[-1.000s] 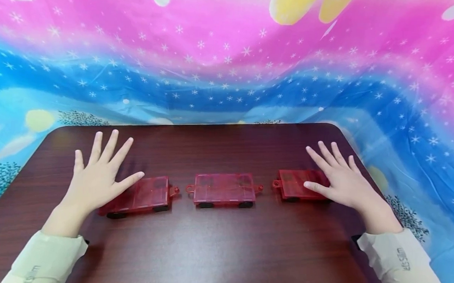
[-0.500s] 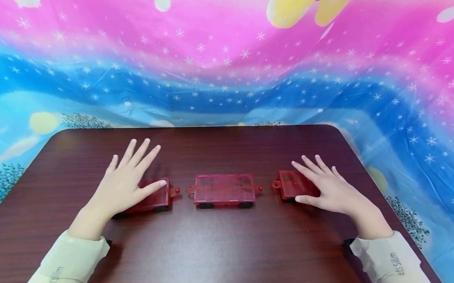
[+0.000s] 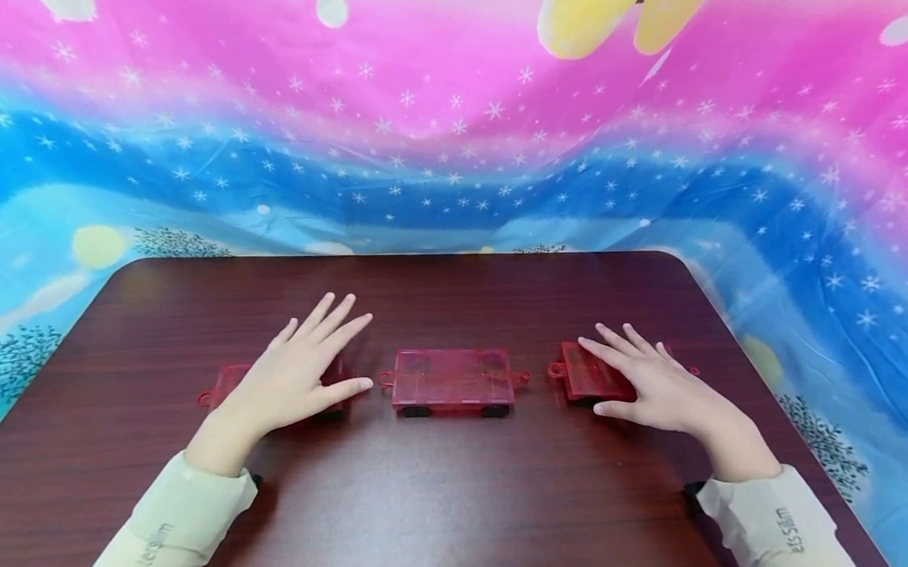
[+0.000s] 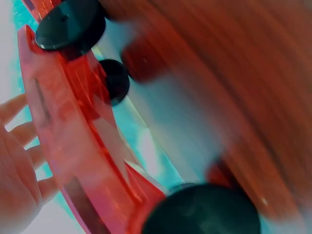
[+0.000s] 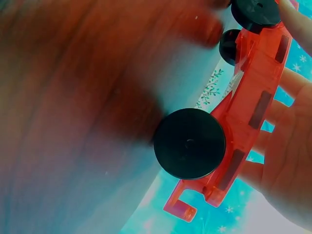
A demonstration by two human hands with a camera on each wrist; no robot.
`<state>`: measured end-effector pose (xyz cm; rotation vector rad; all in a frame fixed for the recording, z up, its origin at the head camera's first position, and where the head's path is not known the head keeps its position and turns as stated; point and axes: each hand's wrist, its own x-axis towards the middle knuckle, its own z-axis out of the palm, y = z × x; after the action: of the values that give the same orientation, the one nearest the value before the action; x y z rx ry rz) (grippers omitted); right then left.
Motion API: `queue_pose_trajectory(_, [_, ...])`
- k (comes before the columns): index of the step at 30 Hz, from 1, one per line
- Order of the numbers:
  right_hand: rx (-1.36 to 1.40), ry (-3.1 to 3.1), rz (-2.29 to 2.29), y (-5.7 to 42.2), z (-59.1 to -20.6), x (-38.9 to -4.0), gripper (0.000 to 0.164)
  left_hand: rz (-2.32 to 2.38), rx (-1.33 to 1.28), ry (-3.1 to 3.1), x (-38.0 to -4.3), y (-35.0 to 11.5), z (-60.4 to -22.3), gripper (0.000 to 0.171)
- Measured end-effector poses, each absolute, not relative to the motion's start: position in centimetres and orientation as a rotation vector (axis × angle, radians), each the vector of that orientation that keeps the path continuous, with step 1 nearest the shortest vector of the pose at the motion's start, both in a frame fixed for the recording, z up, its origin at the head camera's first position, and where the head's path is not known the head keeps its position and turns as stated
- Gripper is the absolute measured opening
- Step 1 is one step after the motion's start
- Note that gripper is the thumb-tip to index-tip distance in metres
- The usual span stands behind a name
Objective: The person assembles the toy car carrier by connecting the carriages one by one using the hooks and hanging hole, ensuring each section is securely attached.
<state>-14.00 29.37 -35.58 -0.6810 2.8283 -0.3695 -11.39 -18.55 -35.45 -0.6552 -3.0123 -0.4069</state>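
Observation:
Three translucent red toy wagons with black wheels stand in a row on a dark wood table. In the head view my left hand (image 3: 293,378), fingers spread, is over the left wagon (image 3: 229,382) and hides most of it. My right hand (image 3: 664,391) is likewise over the right wagon (image 3: 577,373), its thumb at the near side. Between the two hands stands the middle wagon (image 3: 454,377), a hook at one end and a ring at the other. In both wrist views, straight fingers lie by a wagon's top (image 4: 53,112); contact cannot be made out.
The dark wood table (image 3: 431,500) has rounded far corners. Behind it and along its sides hangs a pink and blue cloth (image 3: 443,166) printed with snowflakes. Small gaps separate the wagons' couplings.
My left hand has moved right, over more of the left wagon. My right hand has shifted slightly left and lower over the right wagon. The wagons stay in place.

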Motion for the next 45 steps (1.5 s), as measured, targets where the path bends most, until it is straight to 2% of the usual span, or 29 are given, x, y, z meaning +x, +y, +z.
queue_pose_trajectory(23, [-0.768, 2.858, -0.271, 29.2, -35.2, -14.2, 0.089, -0.550, -1.033, -3.006, -12.4, -14.9, -36.1, 0.081])
queue_pose_trajectory(45, [-0.739, 2.852, -0.292, 29.5, -34.9, -13.9, 0.086, -0.571, -1.123, -3.094, -13.5, -13.2, -35.6, 0.080])
